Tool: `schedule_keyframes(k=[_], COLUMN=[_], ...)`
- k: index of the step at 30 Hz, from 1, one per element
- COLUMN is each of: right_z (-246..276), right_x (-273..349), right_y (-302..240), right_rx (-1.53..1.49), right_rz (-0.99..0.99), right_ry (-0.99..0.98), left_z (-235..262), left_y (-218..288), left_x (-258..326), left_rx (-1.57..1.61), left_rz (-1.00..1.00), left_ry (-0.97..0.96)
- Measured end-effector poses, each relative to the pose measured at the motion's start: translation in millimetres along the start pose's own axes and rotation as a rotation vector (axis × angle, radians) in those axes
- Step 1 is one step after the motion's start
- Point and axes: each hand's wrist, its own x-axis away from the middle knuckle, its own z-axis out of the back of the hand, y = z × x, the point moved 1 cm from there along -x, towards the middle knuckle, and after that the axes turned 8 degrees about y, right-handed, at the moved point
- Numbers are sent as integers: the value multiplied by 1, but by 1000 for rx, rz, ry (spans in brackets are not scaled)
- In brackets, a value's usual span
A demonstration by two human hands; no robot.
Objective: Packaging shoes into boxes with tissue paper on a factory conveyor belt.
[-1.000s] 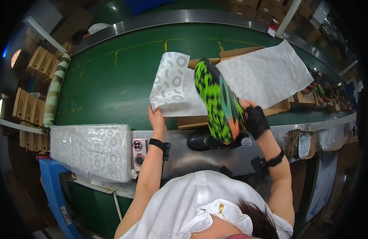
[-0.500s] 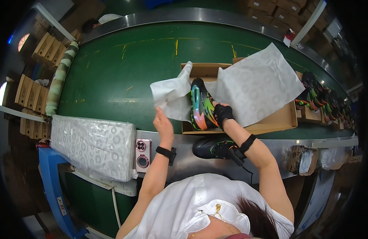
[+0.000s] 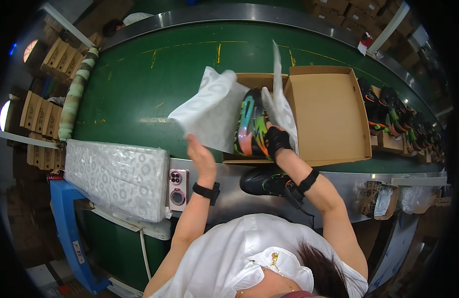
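Note:
A black sneaker [image 3: 249,121] with green, orange and iridescent panels stands over an open cardboard shoebox [image 3: 321,114]. My right hand [image 3: 278,141], in a black fingerless glove, is closed on its right side. Patterned white tissue paper [image 3: 209,104] spreads out of the box on the left, and another flap of it [image 3: 280,97] stands up on edge beside the sneaker. Below the left sheet's lower edge is my left hand [image 3: 202,159], its fingers stretched out and holding nothing that I can see. A second sneaker [image 3: 261,181] lies on the metal ledge, partly under my right forearm.
A plastic-wrapped stack of patterned paper [image 3: 117,181] lies at the left, with a pink phone [image 3: 178,189] beside it. More sneakers [image 3: 393,111] line the green conveyor belt [image 3: 150,89] at the right. A blue metal post [image 3: 70,223] stands at lower left.
The right tissue flap has swung from the box lid to stand on edge, baring the lid. The left sheet has shifted left and billowed. My right hand still grips the sneaker.

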Motion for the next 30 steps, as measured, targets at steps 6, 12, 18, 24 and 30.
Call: schedule_keyframes(k=[6,12,18,24,30], right_z=[-33,-12,79,156,229], right_x=[34,9,-4,95,85], right_y=[9,-15,-84,-92,-2], right_rx=[-543,984,215,-80,552], right_rz=[-297,870,715,901,599], right_ry=[-488,-301,369,282,225], left_z=[-28,-31,-42,-38,-17], left_y=[12,23,-6,15,3], left_x=[27,24,34,48,142], left_rx=[-429,-897,-692,-429,-390], left_rz=[-619,-352,-762,-397,-786], left_ry=[-581,-951,-738,-922,-1309])
